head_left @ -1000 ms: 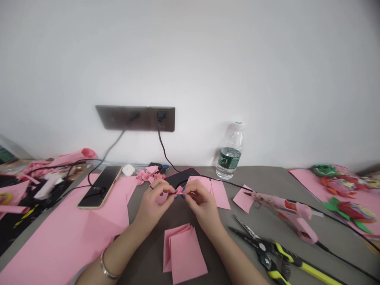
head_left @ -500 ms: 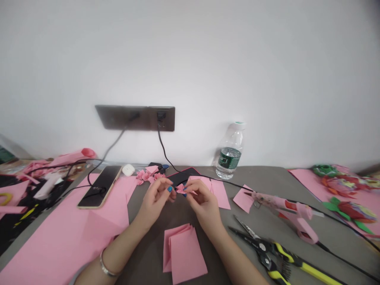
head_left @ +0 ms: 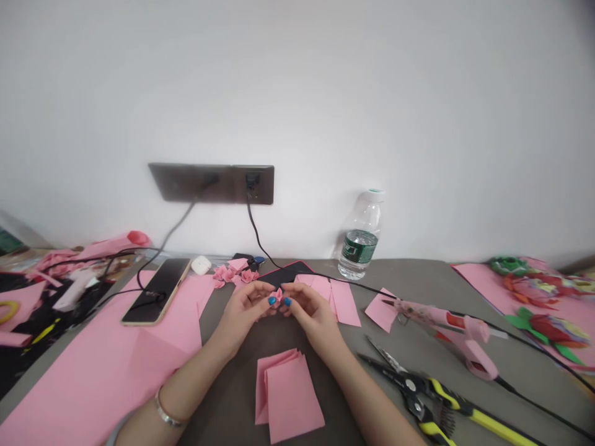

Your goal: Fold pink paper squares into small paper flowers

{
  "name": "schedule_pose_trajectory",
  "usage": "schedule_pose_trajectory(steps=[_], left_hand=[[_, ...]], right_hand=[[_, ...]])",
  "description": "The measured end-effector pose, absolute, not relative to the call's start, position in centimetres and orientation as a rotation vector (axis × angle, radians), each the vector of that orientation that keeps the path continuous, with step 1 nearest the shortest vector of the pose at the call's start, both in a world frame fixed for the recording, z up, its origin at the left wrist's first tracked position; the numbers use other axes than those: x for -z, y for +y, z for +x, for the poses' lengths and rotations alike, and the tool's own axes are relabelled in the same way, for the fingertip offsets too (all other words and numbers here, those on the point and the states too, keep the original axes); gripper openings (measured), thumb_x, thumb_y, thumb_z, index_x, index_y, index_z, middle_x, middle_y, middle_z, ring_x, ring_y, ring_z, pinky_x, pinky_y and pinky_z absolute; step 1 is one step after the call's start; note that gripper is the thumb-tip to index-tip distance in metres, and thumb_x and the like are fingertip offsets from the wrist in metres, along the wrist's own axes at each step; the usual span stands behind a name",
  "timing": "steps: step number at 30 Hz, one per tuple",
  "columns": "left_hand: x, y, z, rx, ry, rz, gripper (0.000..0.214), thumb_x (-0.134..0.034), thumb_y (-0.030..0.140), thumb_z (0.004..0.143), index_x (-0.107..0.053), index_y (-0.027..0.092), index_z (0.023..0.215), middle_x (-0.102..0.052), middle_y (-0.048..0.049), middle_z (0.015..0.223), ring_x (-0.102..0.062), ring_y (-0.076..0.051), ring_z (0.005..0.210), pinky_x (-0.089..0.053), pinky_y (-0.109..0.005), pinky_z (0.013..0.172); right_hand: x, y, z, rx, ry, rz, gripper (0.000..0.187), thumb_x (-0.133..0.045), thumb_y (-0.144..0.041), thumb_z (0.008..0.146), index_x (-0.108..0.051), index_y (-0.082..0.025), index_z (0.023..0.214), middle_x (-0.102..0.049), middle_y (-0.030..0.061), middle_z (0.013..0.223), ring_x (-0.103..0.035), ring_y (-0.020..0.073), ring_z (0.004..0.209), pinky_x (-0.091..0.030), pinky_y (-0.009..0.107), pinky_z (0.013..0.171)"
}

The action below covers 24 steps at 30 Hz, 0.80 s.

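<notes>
- The left hand (head_left: 244,310) and right hand (head_left: 313,313) meet above the desk, fingers curled inward, with blue-painted fingernails (head_left: 272,301) close together.
- Both hands grasp a small folded pink paper piece (head_left: 276,297), pinched between their fingertips just above the desk.
- A thin silver bangle (head_left: 167,416) circles the left wrist.
- A stack of rectangular pink paper sheets (head_left: 289,396) lies on the grey desk (head_left: 409,279), below the hands.
- A large flat pink paper sheet (head_left: 93,371) spreads to the left, under a black smartphone (head_left: 155,291) with a cable attached.
- Black-and-yellow-handled metal shears (head_left: 411,387) lie to the right, near a pink hot glue gun (head_left: 465,337) and a small pink paper square (head_left: 381,310).
- Pink paper rectangles (head_left: 344,303) sit just beyond the right hand, beside a black pad (head_left: 283,272).
- Small pink paper flowers (head_left: 230,274) lie beyond the left hand, near a white earbud case (head_left: 201,265).
- Farther back stand a clear plastic water bottle (head_left: 360,238) with a green label and a dark wall socket panel (head_left: 211,184); multicoloured paper flowers (head_left: 548,328) lie at the right.
</notes>
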State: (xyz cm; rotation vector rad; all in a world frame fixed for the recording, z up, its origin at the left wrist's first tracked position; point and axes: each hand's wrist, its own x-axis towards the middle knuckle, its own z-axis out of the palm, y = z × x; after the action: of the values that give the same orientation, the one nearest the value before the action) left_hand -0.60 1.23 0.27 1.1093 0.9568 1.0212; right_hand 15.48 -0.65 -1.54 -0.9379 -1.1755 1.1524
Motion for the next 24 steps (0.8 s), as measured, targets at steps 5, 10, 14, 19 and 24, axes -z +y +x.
schedule_pose_trajectory(steps=[5,10,14,19,24], left_hand=[[0.06,1.19,-0.64,-1.001,0.926,1.123,0.022,-0.077,0.033,0.074,-0.073,0.017,0.089,-0.070,-0.0028,0.080,-0.065,-0.014,0.073,-0.055,-0.026,0.072],[-0.16,1.27,-0.50,-1.018,0.900,1.030,0.024,-0.080,0.035,0.071,-0.076,0.017,0.087,-0.071,-0.0044,0.084,-0.065,-0.014,0.074,-0.055,-0.027,0.074],[-0.40,1.13,-0.35,-1.030,0.895,0.963,0.029,-0.080,0.034,0.070,-0.074,0.018,0.094,-0.071,-0.0046,0.088,-0.066,-0.016,0.078,-0.055,-0.029,0.075],[-0.25,1.11,-0.41,-1.013,0.899,1.008,0.025,-0.081,0.033,0.071,-0.073,0.016,0.087,-0.070,-0.0033,0.083,-0.065,-0.014,0.074,-0.054,-0.027,0.072],[-0.28,1.25,-0.51,-1.038,0.990,1.092,0.021,-0.077,0.035,0.075,-0.072,0.018,0.086,-0.067,-0.0003,0.076,-0.061,-0.010,0.066,-0.046,-0.019,0.058]], right_hand=[[1.04,-0.69,15.37,-1.195,-1.191,-0.956,0.029,-0.070,-0.048,0.078,-0.066,-0.019,0.081,-0.068,0.0025,0.073,-0.063,0.0156,0.063,-0.054,0.030,0.063],[0.92,-0.67,15.46,-1.187,-1.152,-0.976,0.035,-0.073,-0.053,0.073,-0.065,-0.019,0.076,-0.066,0.0013,0.069,-0.062,0.0152,0.059,-0.053,0.028,0.059],[1.13,-0.55,15.57,-1.195,-1.134,-0.975,0.035,-0.072,-0.053,0.074,-0.064,-0.019,0.076,-0.065,0.0011,0.069,-0.062,0.0155,0.060,-0.053,0.028,0.059],[1.44,-0.69,15.41,-1.196,-1.172,-0.971,0.026,-0.069,-0.044,0.078,-0.062,-0.020,0.085,-0.067,0.0021,0.073,-0.066,0.0169,0.065,-0.055,0.029,0.063],[1.12,-1.27,15.26,-0.863,-1.362,-1.074,0.013,-0.060,-0.021,0.084,-0.061,-0.024,0.097,-0.066,0.0055,0.093,-0.066,0.0195,0.082,-0.054,0.030,0.068]])
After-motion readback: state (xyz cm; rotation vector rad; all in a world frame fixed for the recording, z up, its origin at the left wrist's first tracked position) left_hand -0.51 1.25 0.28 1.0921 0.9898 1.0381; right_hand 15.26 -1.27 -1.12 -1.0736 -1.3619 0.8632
